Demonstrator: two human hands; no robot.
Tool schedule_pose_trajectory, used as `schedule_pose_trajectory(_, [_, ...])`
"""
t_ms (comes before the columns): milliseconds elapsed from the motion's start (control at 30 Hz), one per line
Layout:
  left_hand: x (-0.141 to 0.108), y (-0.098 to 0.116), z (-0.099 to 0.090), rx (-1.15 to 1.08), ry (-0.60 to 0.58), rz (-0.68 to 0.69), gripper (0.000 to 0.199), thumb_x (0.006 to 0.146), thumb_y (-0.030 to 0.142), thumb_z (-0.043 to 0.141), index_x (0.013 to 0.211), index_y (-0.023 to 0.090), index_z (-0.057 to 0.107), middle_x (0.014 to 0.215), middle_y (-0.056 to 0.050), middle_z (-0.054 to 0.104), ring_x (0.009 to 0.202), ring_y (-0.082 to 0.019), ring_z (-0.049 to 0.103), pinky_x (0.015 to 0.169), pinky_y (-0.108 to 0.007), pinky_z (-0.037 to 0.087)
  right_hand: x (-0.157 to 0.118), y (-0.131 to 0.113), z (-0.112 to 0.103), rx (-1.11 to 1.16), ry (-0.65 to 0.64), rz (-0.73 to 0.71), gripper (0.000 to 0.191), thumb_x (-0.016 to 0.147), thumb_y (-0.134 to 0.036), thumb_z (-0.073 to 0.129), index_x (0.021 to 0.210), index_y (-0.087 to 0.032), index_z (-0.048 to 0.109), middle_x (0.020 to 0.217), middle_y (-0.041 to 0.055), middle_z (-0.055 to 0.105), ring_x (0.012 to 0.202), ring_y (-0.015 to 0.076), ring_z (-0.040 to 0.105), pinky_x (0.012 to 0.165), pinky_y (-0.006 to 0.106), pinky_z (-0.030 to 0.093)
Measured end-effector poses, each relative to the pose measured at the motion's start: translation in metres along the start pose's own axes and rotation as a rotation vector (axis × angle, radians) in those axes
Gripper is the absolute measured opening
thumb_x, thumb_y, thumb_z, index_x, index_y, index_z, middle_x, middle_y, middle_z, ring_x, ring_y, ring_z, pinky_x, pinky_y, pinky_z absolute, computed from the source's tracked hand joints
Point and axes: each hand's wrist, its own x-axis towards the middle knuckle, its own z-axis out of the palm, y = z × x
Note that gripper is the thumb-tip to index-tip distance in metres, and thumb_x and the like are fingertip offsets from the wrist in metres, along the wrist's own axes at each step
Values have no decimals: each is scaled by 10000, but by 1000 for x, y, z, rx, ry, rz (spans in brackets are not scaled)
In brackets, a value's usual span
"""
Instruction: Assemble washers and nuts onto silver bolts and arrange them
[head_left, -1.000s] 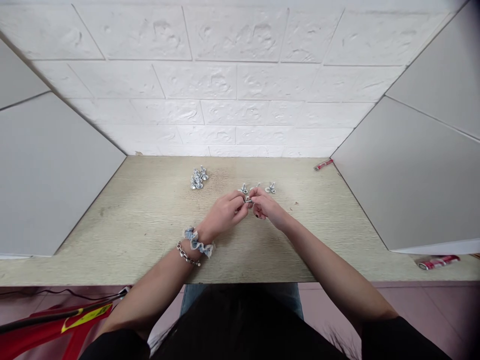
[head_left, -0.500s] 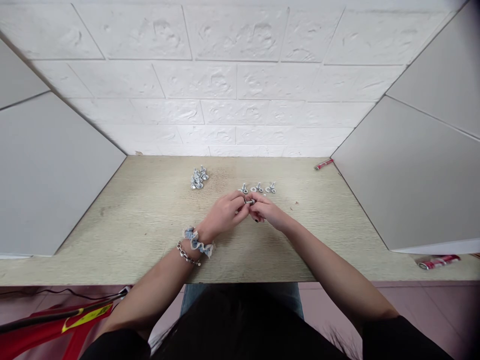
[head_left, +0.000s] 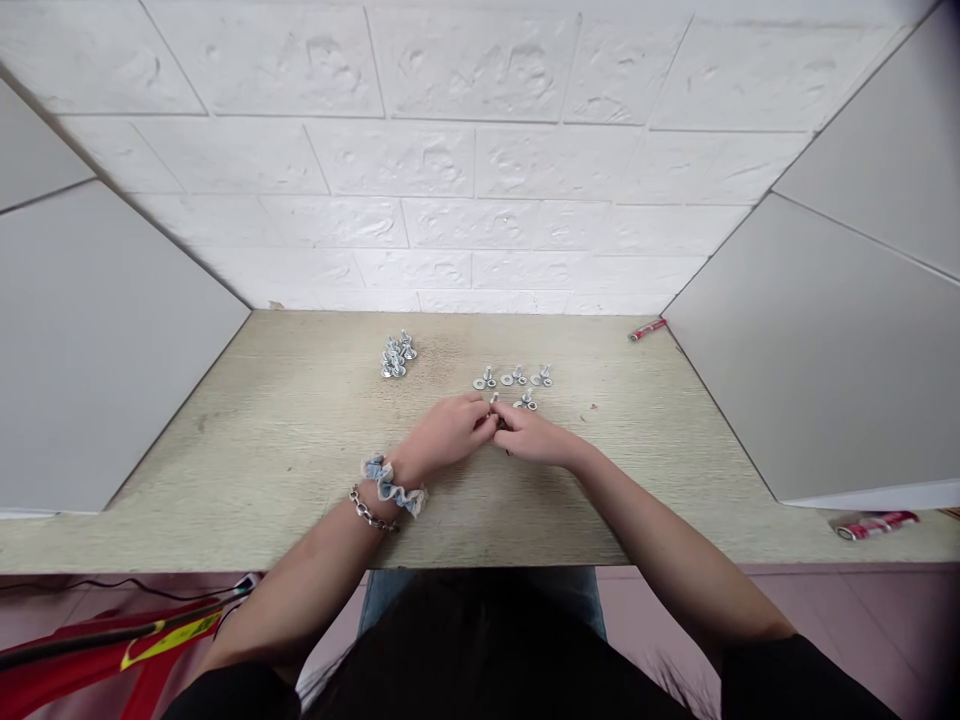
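My left hand point(head_left: 455, 428) and my right hand point(head_left: 536, 437) meet low over the wooden table, their fingers closed around small metal parts that are mostly hidden. A bolt point(head_left: 494, 398) stands upright just beyond the fingertips. Right beside it, behind my right hand, is another bolt point(head_left: 527, 396) with a washer and a nut. Farther back, three sets of bolt, washer and nut form a row, with one set's washer point(head_left: 480, 384) at the left end. To the left lies a pile of assembled bolts point(head_left: 395, 357).
A white brick-patterned wall point(head_left: 435, 160) closes off the back of the table point(head_left: 300, 430). Grey panels stand at the left point(head_left: 112, 340) and right point(head_left: 810, 360). One red tube point(head_left: 647, 329) lies at the back right, another point(head_left: 876, 525) near the front right edge.
My hands have lowered and shifted slightly toward me. The bolt seen lying across between my fingers is now hidden or set down. An upright bolt and the set behind my right hand have come into view.
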Motion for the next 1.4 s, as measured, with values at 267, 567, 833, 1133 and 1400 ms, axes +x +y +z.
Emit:
schedule_pose_trajectory(267, [0, 1, 0, 20, 62, 29, 242, 865, 246, 406, 682, 158, 538, 733, -30, 561, 659, -128, 524, 604, -253, 403, -1, -8, 0, 114, 16, 1, 83, 715, -173, 407, 780, -196, 453, 705, -16, 485, 626, 117, 428, 587, 266, 357])
schedule_pose_trajectory(567, [-1, -2, 0, -73, 360, 157, 254, 866, 232, 413, 625, 162, 452, 813, -54, 580, 693, -108, 522, 624, -230, 415, 0, -12, 2, 428, 183, -44, 303, 878, -450, 302, 820, -185, 439, 606, -34, 433, 498, 82, 387, 460, 225, 313])
schedule_pose_trajectory(833, [-1, -2, 4, -79, 406, 217, 222, 849, 188, 428, 628, 166, 429, 819, -54, 582, 687, -104, 514, 620, -226, 417, 4, -8, 0, 405, 159, 24, 525, 857, -555, 291, 487, -185, 335, 417, -41, 323, 404, 67, 334, 453, 241, 301])
schedule_pose_trajectory(1133, [-1, -3, 3, -99, 468, 237, 201, 847, 173, 441, 646, 164, 444, 809, -51, 584, 692, -97, 526, 614, -212, 423, 6, -8, -4, 579, 210, -40, 160, 699, -234, 482, 842, -207, 416, 639, -64, 497, 470, 65, 422, 452, 209, 288])
schedule_pose_trajectory(1400, [-1, -1, 1, -66, 444, 240, 220, 845, 181, 435, 625, 168, 424, 783, -46, 571, 657, -96, 497, 595, -220, 411, 8, -2, -1, 465, 185, 53, 540, 831, -594, 304, 483, -183, 345, 413, -30, 369, 398, 66, 365, 449, 240, 281])
